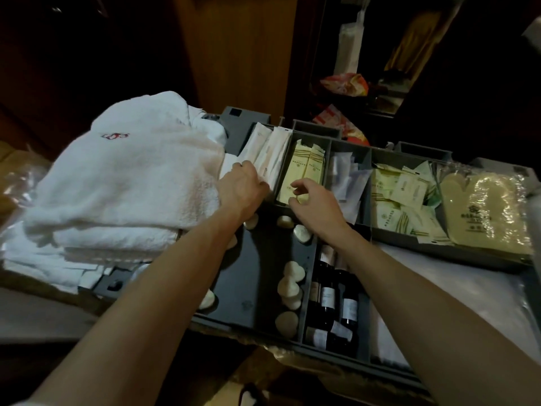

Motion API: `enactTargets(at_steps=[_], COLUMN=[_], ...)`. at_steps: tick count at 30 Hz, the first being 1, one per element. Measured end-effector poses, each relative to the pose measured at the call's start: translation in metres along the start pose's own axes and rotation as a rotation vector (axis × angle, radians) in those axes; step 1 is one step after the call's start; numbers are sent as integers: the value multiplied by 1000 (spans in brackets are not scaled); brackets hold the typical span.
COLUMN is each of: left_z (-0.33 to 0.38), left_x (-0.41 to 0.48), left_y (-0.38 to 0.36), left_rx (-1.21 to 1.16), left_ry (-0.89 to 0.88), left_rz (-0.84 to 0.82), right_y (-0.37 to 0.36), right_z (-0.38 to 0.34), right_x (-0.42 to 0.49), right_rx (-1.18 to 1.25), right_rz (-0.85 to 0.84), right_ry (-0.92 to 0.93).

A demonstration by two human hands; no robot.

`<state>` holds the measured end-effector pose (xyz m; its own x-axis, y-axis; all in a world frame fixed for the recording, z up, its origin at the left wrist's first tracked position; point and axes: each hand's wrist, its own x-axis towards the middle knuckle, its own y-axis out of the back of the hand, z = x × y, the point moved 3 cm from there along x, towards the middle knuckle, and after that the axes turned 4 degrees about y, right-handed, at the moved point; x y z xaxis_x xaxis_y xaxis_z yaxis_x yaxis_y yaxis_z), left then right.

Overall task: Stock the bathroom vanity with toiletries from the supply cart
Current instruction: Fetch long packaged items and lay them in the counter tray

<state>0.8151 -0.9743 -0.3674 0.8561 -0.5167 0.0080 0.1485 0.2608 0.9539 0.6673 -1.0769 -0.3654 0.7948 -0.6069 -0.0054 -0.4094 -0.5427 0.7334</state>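
while both hands are at the cart:
left hand [241,187]: fingers curled on the white sachets [268,152].
right hand [314,200]: fingers loosely spread over the yellow packets [303,174], gripping nothing.
step: picking stock; next, probably pinch one packet.

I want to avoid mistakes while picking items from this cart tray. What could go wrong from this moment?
1. The left hand presses into the white sachets; several may lift out together.
2. The right hand hovers with open fingers over the yellow packets, so it might pinch two.
3. Both forearms cross above the loose soaps and dark bottles, so pulling back could knock them.
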Motion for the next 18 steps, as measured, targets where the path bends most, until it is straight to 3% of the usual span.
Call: enactTargets(at_steps=[9,18], left_z=[1,0], left_x=[13,-3], left_y=[3,10], left_rx=[-166,-472], left_ry=[65,126], left_rz=[-183,-104], right_y=[4,0], right_z=[-3,-6], right_x=[10,23], right_rx=[-25,-83], right_rz=[0,-9], right_ry=[20,43])
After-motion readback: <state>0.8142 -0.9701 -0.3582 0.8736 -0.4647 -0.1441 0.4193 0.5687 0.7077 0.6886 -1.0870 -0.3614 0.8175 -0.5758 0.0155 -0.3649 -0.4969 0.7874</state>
